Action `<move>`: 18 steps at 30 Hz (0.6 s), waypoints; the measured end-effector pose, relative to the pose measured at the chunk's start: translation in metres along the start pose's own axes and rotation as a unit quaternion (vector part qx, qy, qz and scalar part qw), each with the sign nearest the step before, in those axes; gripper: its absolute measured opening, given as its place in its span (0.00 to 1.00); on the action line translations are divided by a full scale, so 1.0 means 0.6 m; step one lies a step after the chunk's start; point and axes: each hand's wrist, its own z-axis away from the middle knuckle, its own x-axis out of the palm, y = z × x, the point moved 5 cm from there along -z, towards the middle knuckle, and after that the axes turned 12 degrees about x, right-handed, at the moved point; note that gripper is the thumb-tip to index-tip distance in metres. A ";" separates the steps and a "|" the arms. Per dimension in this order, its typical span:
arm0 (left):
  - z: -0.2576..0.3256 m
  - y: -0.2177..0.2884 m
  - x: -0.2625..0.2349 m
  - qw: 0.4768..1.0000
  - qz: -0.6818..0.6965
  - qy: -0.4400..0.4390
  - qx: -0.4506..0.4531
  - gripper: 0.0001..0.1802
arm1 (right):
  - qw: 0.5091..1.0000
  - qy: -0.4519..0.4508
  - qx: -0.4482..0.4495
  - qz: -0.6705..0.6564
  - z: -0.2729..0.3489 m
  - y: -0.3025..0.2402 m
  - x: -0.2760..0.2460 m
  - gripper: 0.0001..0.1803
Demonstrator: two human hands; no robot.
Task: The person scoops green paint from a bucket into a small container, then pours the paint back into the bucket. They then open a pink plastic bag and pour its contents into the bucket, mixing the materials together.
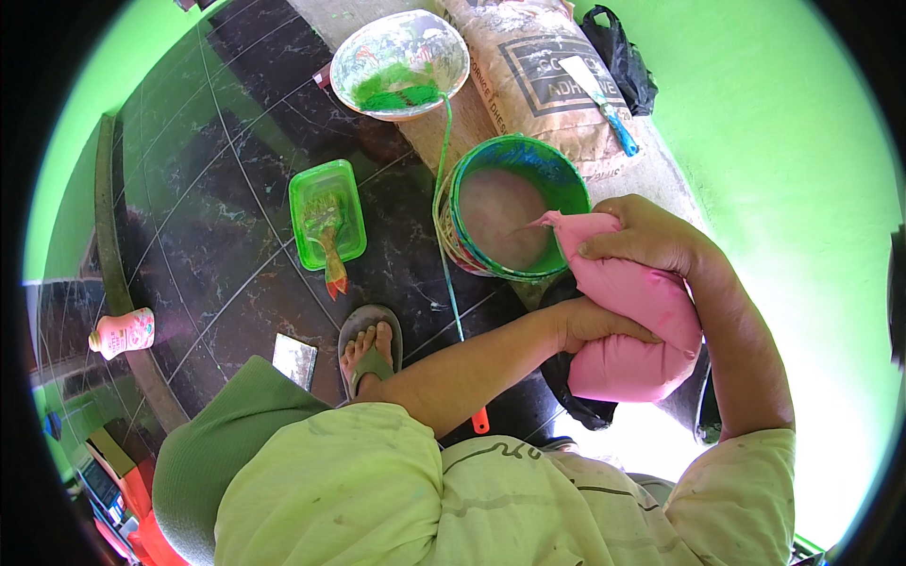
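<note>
A plump pink plastic bag (pixel 634 370) is tilted, its narrow torn mouth over the edge of a green paint-smeared bucket (pixel 571 184). From that mouth a thin pinkish stream seems to run into the pale pink liquid (pixel 505 212) in the bucket. My right hand (pixel 651 234) grips the bag near its upper end, thumb across the front. Lower down, my left hand (pixel 604 325) is closed around the bag's middle, its fingers partly hidden behind the bag.
A white basin (pixel 453 57) with a green net or brush stands beyond the bucket. Beside it lies a large paper sack (pixel 543 42) with a scraper (pixel 593 94) on top. A green tray (pixel 356 212) holds a paintbrush (pixel 326 241). A pink bottle (pixel 125 333) lies far left.
</note>
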 end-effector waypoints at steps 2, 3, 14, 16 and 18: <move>0.000 -0.001 0.000 1.000 0.004 -0.001 -0.003 0.34 | 1.000 0.005 0.001 0.002 -0.007 0.008 0.001 0.24; 0.000 0.000 0.001 1.000 0.007 -0.003 -0.002 0.34 | 1.000 0.008 0.001 0.002 -0.010 0.011 0.001 0.24; -0.006 -0.005 0.004 0.996 0.089 -0.013 -0.006 0.30 | 0.983 0.009 0.075 0.167 -0.028 -0.007 -0.002 0.28; -0.005 -0.001 0.006 0.995 0.099 -0.009 -0.001 0.29 | 0.981 0.006 0.068 0.180 -0.030 -0.017 -0.001 0.29; -0.007 0.000 0.007 0.995 0.102 -0.019 0.005 0.29 | 0.980 0.005 0.061 0.191 -0.033 -0.018 -0.003 0.29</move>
